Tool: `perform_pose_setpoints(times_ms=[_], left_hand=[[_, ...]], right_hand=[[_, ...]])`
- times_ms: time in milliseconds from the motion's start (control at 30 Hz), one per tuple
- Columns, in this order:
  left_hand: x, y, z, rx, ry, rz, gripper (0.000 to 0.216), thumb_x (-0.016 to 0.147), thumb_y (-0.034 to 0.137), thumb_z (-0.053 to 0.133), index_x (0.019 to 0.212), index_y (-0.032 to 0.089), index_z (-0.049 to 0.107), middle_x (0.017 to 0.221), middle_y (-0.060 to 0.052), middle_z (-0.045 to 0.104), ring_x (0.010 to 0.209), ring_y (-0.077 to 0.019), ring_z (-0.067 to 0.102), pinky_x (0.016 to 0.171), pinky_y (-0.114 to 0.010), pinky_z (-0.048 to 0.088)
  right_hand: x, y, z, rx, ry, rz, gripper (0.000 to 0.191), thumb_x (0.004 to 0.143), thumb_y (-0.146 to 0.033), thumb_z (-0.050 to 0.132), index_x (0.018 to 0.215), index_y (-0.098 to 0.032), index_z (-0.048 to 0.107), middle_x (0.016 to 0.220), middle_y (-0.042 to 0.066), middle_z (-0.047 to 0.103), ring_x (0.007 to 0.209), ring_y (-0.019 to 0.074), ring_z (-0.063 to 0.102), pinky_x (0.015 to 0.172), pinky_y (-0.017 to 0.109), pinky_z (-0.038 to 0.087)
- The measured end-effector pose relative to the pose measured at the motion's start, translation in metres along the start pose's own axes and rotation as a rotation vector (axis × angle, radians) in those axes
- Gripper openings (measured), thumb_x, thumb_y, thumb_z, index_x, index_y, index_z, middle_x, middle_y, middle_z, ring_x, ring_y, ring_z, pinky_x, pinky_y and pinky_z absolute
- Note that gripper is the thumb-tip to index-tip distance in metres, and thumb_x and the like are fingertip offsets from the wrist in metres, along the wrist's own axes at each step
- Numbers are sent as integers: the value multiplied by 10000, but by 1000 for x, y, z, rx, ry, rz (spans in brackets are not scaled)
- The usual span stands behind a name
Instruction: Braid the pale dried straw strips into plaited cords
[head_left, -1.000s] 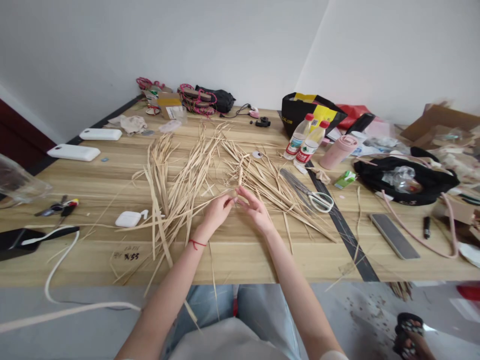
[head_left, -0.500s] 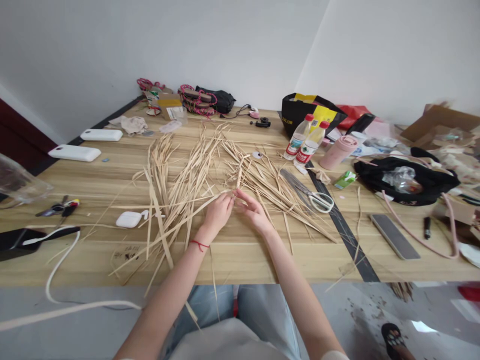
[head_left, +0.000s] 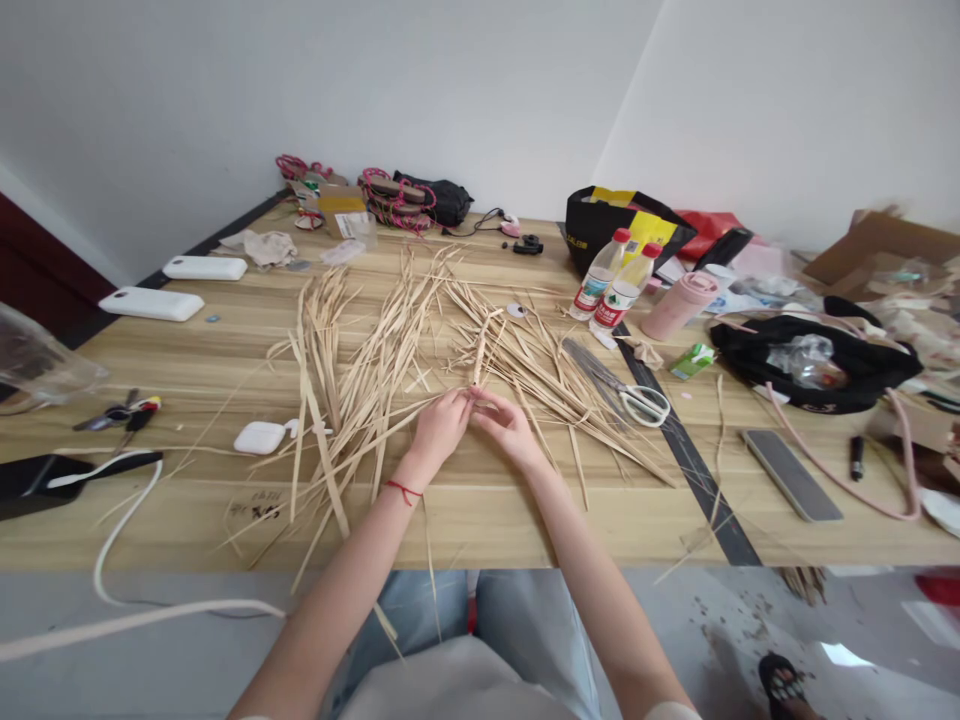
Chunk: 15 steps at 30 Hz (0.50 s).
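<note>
Both hands meet at the near end of a braided straw cord [head_left: 481, 347], which points away from me over the table. My left hand [head_left: 442, 430] is pinched on the straw there, with loose strands trailing to its left. Fingers of my right hand [head_left: 508, 430] are bent in and closed on the same end, touching the left fingertips. The exact grip is partly hidden by the fingers. Loose straw strips [head_left: 390, 340] lie in bundles to the left, and another straw bundle [head_left: 555, 380] spreads to the right.
Scissors [head_left: 643, 404] rest right of the straw, beyond them a phone [head_left: 792, 474]. Two water bottles [head_left: 619, 292], a pink tumbler [head_left: 679, 305] and a black bag [head_left: 817, 362] stand at the right. A white earbud case [head_left: 259, 437] lies left. Sandals with pink cord [head_left: 396, 200] are at the back.
My right fingers have drawn in from spread to bent, closing on the straw beside the left fingertips. My left hand stays nearly in place.
</note>
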<state>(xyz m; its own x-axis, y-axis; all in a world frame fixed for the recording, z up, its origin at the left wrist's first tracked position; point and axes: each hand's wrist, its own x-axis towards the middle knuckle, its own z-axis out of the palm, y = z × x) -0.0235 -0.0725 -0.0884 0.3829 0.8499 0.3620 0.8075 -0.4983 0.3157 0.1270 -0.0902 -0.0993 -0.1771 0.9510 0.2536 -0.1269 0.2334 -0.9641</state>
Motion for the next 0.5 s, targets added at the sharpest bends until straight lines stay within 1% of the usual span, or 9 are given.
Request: perform_pose_setpoints(times_ms=[100,167,233,300,400,500], left_hand=[[0,0,-1,-25,-37,-10,191,909,158,426,969,151,608,945,-93,659,826,-198,632,703,-300,485],[-1,1,-1,-22,-63,-15,188,890,130,441,976,148,607,956,-94,657,837,-203,631,709,-304,486],[-1,2,0,-5,-89,-20,186,877,124,453,975,145,609,959,-97,654,842,-210,629,715,-311,486],[-1,4,1,8,-106,-21,188,877,132,456,985,141,610,965,-103,653,853,-214,628,732,-316,485],[-1,7,2,9,-112,-34,206,904,177,436,1004,138,612,978,-114,650,866,-211,629,750,-315,482],[-1,9,3,13,-122,-54,233,925,219,412,1004,142,617,990,-121,649,858,-211,633,731,-310,482]], right_hand=[[0,3,1,-227,79,-87,324,779,-339,677,1097,-276,670,1161,58,645,1122,227,560,966,398,459],[0,5,1,-304,114,-127,286,772,-341,685,1048,-265,687,1102,69,644,1067,219,574,902,370,488],[0,6,1,-337,139,-152,257,767,-343,690,1009,-257,694,1057,72,630,1023,212,580,843,344,503],[1,4,1,-358,160,-174,223,772,-341,685,977,-253,698,1032,71,616,1008,208,577,819,332,502],[1,-4,0,-352,162,-193,188,821,-341,627,974,-253,690,1053,74,607,1027,205,567,829,334,495],[2,-14,0,-378,151,-196,211,842,-350,598,1016,-258,675,1072,75,613,1054,208,558,848,341,484]])
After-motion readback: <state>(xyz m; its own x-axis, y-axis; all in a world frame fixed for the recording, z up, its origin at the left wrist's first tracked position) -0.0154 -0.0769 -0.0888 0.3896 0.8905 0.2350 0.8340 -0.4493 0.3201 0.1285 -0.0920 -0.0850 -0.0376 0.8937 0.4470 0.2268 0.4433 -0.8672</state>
